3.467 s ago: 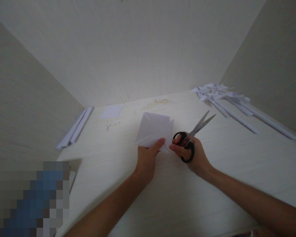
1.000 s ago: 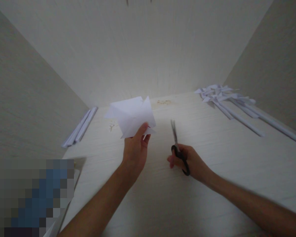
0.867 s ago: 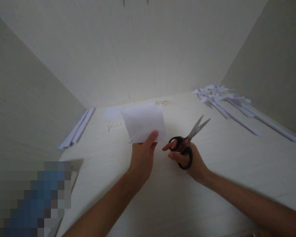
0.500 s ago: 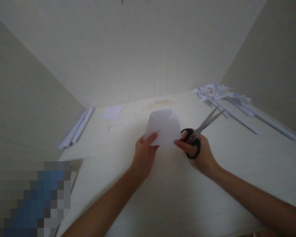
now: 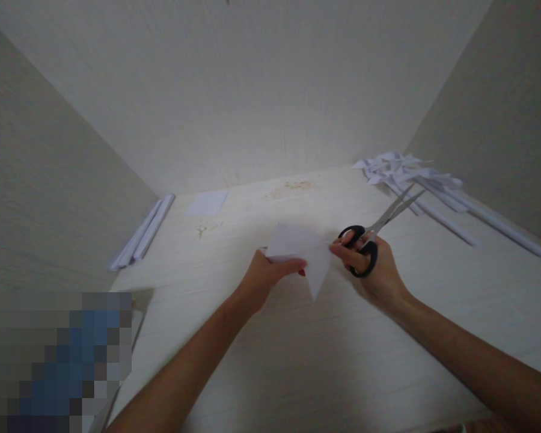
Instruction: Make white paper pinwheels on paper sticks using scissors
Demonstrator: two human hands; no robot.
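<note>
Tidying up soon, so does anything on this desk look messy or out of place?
Mostly tidy. A brownish smear marks the pale wooden desk near the back wall, and small scraps lie loose beside the small white paper square. Both look like leftovers.

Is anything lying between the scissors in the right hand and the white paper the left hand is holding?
Nothing visible does. The right hand holds the scissors right beside the paper pinched by the left hand; its fingertips reach the paper's edge, blades pointing away.
</note>
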